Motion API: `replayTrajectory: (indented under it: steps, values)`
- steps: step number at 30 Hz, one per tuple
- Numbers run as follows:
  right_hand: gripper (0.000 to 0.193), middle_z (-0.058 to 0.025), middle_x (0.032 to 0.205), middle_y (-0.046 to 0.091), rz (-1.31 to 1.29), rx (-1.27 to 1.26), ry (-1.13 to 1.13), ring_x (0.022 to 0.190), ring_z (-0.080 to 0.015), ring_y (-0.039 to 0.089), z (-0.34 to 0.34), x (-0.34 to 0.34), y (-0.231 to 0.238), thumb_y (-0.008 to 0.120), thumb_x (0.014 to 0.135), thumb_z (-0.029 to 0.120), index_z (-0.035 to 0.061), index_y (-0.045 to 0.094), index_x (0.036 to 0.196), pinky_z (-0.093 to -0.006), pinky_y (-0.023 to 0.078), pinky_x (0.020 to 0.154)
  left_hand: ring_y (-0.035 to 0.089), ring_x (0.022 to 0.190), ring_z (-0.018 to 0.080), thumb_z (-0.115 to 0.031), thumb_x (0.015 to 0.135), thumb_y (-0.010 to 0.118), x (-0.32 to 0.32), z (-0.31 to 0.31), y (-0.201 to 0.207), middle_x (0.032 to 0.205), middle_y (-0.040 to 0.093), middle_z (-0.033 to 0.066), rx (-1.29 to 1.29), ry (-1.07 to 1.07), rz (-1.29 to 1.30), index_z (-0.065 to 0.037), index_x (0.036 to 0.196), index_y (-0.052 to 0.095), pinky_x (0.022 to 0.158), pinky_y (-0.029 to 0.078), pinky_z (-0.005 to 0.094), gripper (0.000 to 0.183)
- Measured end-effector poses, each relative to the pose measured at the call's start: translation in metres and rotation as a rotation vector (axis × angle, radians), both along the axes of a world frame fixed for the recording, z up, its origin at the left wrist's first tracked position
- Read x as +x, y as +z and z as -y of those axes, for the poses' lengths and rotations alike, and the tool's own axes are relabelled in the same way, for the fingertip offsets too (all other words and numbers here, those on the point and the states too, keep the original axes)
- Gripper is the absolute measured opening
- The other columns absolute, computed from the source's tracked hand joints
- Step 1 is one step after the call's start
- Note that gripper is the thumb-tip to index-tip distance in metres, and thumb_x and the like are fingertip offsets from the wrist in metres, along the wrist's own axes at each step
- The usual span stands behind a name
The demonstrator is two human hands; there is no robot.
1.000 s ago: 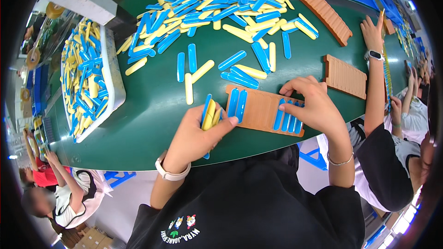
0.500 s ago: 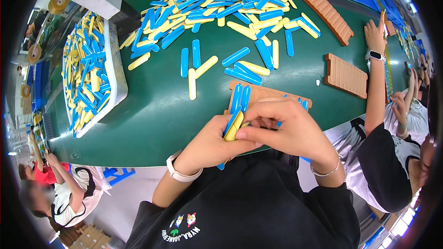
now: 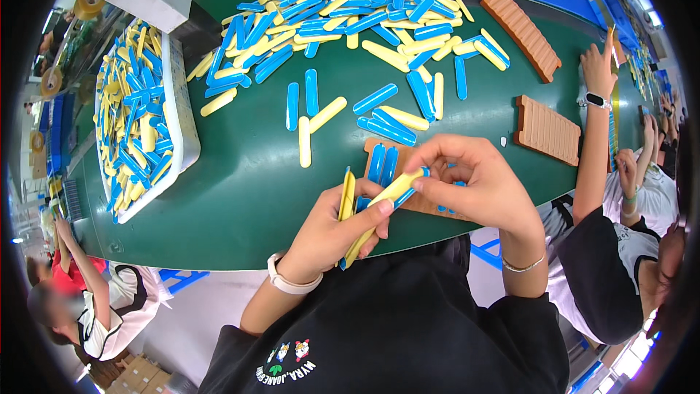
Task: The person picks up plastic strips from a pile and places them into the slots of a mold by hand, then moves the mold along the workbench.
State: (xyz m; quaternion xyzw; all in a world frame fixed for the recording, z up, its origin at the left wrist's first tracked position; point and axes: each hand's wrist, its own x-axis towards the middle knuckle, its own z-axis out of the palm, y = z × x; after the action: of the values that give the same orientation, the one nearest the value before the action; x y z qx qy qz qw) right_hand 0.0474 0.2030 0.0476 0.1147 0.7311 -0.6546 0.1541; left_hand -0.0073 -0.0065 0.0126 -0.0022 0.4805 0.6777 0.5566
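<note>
My left hand (image 3: 332, 230) is closed around several slim, round-ended strips, yellow and blue. One yellow strip (image 3: 348, 193) stands up from it beside the thumb. My right hand (image 3: 470, 182) pinches the far end of a yellow strip (image 3: 397, 190) with blue along its edge, while the left thumb and fingers keep its near end. Just beyond and partly under both hands lies an orange-brown grooved tray (image 3: 414, 153). Blue strips (image 3: 383, 163) rest in its grooves at the left, and others show beneath my right hand. The hands hide part of the tray.
A big loose pile of blue and yellow strips (image 3: 350, 14) spreads over the green table (image 3: 240, 211). A white bin (image 3: 186, 117) full of strips stands left. Two more grooved trays (image 3: 548, 130) lie right, near a co-worker's arm (image 3: 594, 146). Other people sit on both sides.
My right hand has moved up and right, drawing a yellow strip out across from the left hand. The strips in my left hand have turned more upright. More of the tray's right side shows.
</note>
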Motion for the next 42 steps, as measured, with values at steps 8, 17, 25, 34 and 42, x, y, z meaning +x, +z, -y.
replayTrajectory:
  steps: [8,17,25,34,42]
  values:
    - [0.012,-0.0020,0.079,0.063,-0.002,0.298,-0.014,0.070,-0.0040,0.052,-0.025,-0.014,-0.021,0.066,0.082,0.003,-0.0027,0.067,0.093,-0.0201,0.042,0.058,0.050,0.047,0.0077,-0.015,0.090,0.063,-0.008,0.019,-0.006,0.066,0.057,0.0054,-0.124,0.254,-0.124,0.003,0.095,0.058,0.043,0.039,0.0207,0.020]
    - [0.023,-0.0164,0.079,0.063,0.002,0.554,0.090,0.076,-0.0291,0.063,-0.003,-0.034,-0.025,0.066,0.073,0.011,-0.0044,0.062,0.090,-0.0376,0.049,0.067,0.046,0.049,0.0026,-0.012,0.082,0.072,0.002,0.017,-0.007,0.058,0.055,-0.0024,-0.392,0.201,-0.746,-0.001,0.085,0.064,0.046,0.035,0.0192,0.014]
    - [0.037,-0.0107,0.088,0.059,-0.298,0.758,0.103,0.084,-0.0259,0.058,0.003,-0.015,-0.034,0.075,0.071,0.014,0.0010,0.059,0.101,-0.0344,0.047,0.073,0.050,0.051,0.0033,-0.015,0.083,0.072,-0.002,0.016,0.001,0.062,0.058,-0.0008,-0.261,0.094,-0.509,-0.002,0.087,0.063,0.046,0.037,0.0189,0.016]
    - [0.014,-0.0063,0.086,0.068,-0.197,-0.152,-0.216,0.071,-0.0066,0.060,0.028,0.021,-0.027,0.069,0.084,0.006,0.0003,0.069,0.096,-0.0204,0.045,0.061,0.049,0.049,0.0042,-0.016,0.084,0.071,-0.002,0.006,-0.002,0.064,0.056,-0.0002,-0.113,-0.017,-0.299,-0.003,0.084,0.057,0.046,0.038,0.0192,0.019]
    - [0.032,-0.0099,0.117,0.060,-0.599,1.203,-0.038,0.098,-0.0252,0.053,0.030,0.051,-0.039,0.075,0.070,0.014,0.0021,0.067,0.099,-0.0367,0.041,0.077,0.052,0.061,0.0103,-0.015,0.090,0.058,-0.006,0.012,-0.004,0.079,0.054,0.0065,0.034,0.198,0.106,-0.001,0.112,0.050,0.050,0.041,0.0234,0.028]
